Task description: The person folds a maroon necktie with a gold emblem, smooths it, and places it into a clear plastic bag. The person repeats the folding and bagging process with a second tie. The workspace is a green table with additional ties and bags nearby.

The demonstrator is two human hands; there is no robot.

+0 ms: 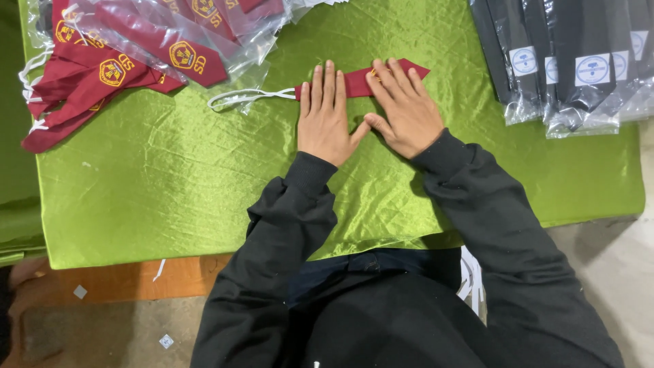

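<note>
Green satin cloth [170, 197] covers the low table, wrinkled and shiny, with a strip of orange-brown floor and grey concrete showing below its near edge. Nearest the camera are the person's black sleeves [286, 232], reaching forward from a dark lap.

Beyond them, both hands lie flat and unclenched on a maroon necktie [355, 82] that stretches sideways across the middle of the cloth. Left hand [327, 116] presses the tie's narrow end with straight fingers, palm down, gripping nothing. Right hand [402, 105] lies angled over the wider pointed end, fingers spread, its thumb touching the left thumb; a bit of yellow embroidery peeks out beside its fingers. From the tie's narrow end a white elastic loop [238, 99] trails off to the left on the cloth.

Farther back on the left sits a heap of matching maroon neckties [95, 82] with yellow badges, some loose, some in clear plastic bags [204, 34]. At the far right corner lie dark folded items in clear sleeves [565, 61], each bearing a white label, overlapping one another in a row.
</note>
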